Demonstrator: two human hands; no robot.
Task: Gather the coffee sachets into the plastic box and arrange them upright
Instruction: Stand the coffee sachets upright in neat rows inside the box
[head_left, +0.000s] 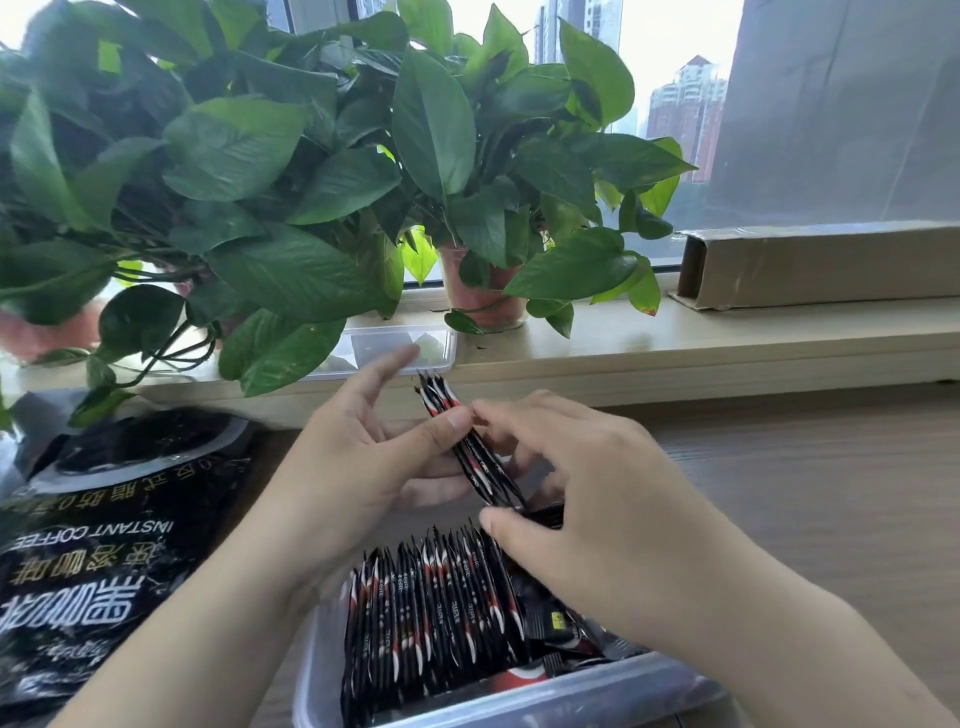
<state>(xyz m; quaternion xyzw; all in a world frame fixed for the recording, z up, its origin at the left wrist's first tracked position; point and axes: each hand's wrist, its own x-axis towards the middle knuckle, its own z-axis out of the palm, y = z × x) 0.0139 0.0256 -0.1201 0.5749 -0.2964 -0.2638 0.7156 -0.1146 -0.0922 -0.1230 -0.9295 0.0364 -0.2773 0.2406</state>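
Fingers (441, 423) of left hand (353, 457) and right hand (597, 493) pinch sachet bundle (480, 467) over plastic box (519, 704); one upright row (431, 597) filed, loose sachets (558, 621) unsorted.

plastic box (540, 699) partly beyond the bottom edge

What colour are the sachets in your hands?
The sachets are black with red and white markings; the head view shows it.

One head-worn wide-angle camera looking forward and down, facing the windowsill (753, 338) and potted plants (291, 171), sitting close above the plastic box (597, 688), table (810, 493) stretching away rightward.
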